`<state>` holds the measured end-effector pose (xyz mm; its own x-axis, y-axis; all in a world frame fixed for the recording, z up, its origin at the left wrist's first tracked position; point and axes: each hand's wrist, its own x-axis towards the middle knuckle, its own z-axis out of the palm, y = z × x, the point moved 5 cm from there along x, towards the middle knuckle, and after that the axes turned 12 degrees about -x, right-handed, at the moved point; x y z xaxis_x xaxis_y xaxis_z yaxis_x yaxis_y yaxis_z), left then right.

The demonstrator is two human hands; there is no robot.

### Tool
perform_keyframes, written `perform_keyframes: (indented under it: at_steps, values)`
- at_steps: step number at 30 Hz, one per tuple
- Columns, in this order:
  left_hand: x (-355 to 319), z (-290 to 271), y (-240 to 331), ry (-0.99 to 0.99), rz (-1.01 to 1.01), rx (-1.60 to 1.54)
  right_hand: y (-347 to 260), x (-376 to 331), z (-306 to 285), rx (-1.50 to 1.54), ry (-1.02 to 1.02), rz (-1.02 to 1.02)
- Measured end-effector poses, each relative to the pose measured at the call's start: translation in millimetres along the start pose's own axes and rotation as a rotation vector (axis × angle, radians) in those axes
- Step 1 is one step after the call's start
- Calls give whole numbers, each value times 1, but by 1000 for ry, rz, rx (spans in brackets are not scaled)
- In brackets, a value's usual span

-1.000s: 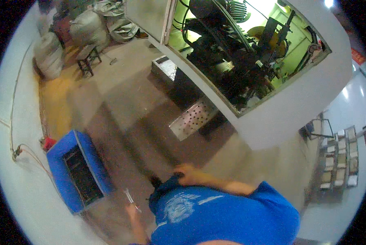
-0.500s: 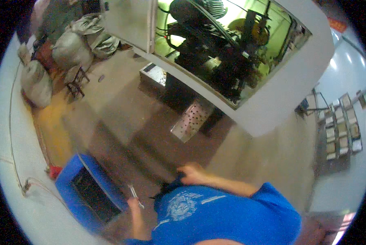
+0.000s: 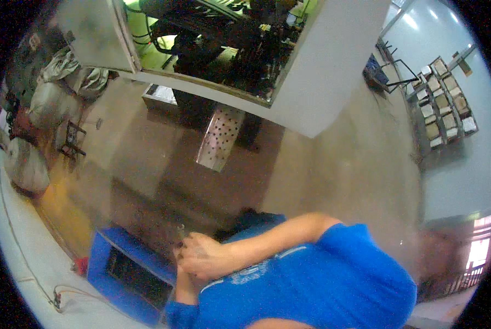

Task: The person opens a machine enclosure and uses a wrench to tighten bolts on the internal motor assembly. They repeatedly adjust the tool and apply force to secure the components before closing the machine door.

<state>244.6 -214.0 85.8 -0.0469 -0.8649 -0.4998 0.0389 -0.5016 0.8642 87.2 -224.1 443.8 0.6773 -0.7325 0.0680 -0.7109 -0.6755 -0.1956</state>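
My two hands are together low in front of my blue shirt. My right hand (image 3: 203,256) is closed, its fingers curled in over my left hand (image 3: 183,268). A slim metal wrench (image 3: 181,228) sticks up past the knuckles, its head showing and its shaft mostly hidden. My left hand is closed on the wrench, largely covered by the right. Whatever the right fingers grip is out of sight. Just left of the hands stands a blue box-like unit (image 3: 104,263) with a dark recessed panel.
Ahead is a large white machine housing (image 3: 333,60), opened onto dark machinery (image 3: 218,55). A perforated metal chute (image 3: 221,137) juts out below it. Stuffed sacks (image 3: 26,164) and a small stool (image 3: 73,140) are at left. Racked sample boxes (image 3: 445,107) hang on the right wall.
My right hand has moved left from my waist to meet my left hand at the wrench. The view has turned, so the machine appears farther left and higher.
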Motion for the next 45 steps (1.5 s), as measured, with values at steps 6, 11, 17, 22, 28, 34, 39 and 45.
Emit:
perform_keyframes:
  at_steps: [6,11,17,22,28,34,39,45]
  values:
    - [-27,13,14,56,-35,56,64,-82,-73,37,37,243]
    - [-43,19,4,53,-67,84,116,-185,-76,124,159,581]
    - [-2,-2,-89,-21,-167,272,139,-267,-79,209,189,882]
    - [7,100,-11,-10,-131,77,140,-312,-43,258,117,1120]
    - [2,142,53,89,-126,333,141,-298,-17,296,-45,1204]
    - [53,63,-37,27,-221,341,141,-248,-9,306,-46,1216]
    - [55,-23,-77,166,-326,369,136,-239,11,356,-151,1219]
    - [41,-33,-71,331,-313,462,149,-260,14,359,-199,1271]
